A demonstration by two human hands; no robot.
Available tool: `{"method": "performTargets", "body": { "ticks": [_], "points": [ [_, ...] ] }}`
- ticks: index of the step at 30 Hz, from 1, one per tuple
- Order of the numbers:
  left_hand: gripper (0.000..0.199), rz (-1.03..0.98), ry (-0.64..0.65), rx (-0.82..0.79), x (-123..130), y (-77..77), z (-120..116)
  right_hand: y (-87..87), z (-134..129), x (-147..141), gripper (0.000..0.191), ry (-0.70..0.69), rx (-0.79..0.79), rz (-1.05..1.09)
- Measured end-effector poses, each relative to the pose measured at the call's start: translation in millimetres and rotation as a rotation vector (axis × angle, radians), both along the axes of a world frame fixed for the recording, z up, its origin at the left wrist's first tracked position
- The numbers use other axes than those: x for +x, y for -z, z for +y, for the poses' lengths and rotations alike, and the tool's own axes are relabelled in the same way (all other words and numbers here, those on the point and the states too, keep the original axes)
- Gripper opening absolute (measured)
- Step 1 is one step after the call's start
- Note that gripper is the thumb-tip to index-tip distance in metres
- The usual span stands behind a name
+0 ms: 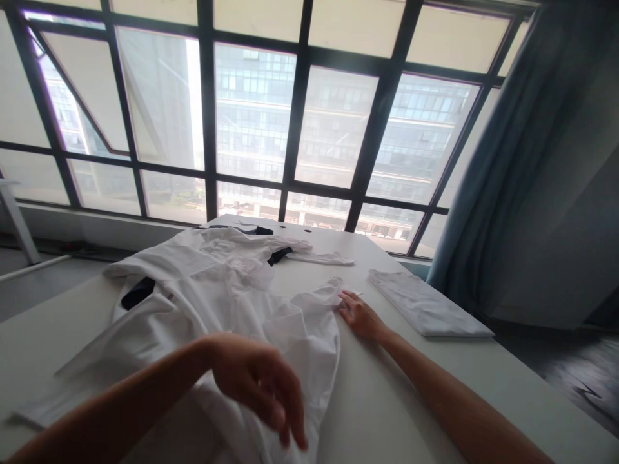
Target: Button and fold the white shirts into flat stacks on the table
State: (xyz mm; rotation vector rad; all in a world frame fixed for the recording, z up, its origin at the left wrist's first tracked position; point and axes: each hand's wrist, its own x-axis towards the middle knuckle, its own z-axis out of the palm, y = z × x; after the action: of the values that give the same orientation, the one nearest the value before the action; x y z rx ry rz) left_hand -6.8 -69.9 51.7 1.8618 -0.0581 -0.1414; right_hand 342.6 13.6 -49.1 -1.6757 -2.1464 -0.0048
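A rumpled white garment [236, 277], which looks like a long-sleeved shirt, lies spread over the white table. Above its near part hangs my left hand [258, 386], fingers loosely bent downward and apart, with nothing visible in them. Farther out, my right hand [360, 316] rests at the garment's right edge. Its fingers are stretched out and touch the bunched fabric there; the thumb is not clearly visible. Dark pieces [138, 293] show from under the white cloth on the left and near the far sleeve.
A folded white cloth [430, 303] lies along the right side of the table [382, 386]. Beyond the table's far end stands a large dark-framed window [290, 187]. A blue-grey curtain [503, 167] hangs at the right. A white table leg [19, 222] stands at far left.
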Motion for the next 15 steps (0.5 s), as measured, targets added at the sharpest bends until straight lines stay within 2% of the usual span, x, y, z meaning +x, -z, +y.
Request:
{"method": "performTargets", "body": {
  "ticks": [3,5,7,10,12,15],
  "points": [
    [0.041,-0.108,-0.590,0.278,-30.7,-11.2,32.9,-9.1,17.8,-23.3,0.065,-0.041,-0.027,-0.017],
    [0.040,-0.097,-0.885,0.501,-50.0,-9.8,57.9,-15.0,29.2,-38.9,0.060,-0.109,-0.068,-0.021],
    [0.036,-0.028,-1.091,0.707,-66.4,-3.7,79.5,-18.6,35.6,-56.0,0.043,-0.213,-0.098,-0.027],
    [0.033,0.095,-1.221,0.885,-85.3,5.7,99.9,-23.3,34.4,-74.8,0.024,-0.256,-0.113,-0.128],
    [0.035,0.163,-1.243,0.920,-94.5,8.9,106.7,-31.6,30.9,-73.7,0.022,-0.143,-0.117,-0.285],
    [0.037,0.213,-1.263,0.948,-103.3,8.9,110.7,-57.5,31.5,-45.5,0.021,0.098,-0.105,-0.486]
  ]
}}
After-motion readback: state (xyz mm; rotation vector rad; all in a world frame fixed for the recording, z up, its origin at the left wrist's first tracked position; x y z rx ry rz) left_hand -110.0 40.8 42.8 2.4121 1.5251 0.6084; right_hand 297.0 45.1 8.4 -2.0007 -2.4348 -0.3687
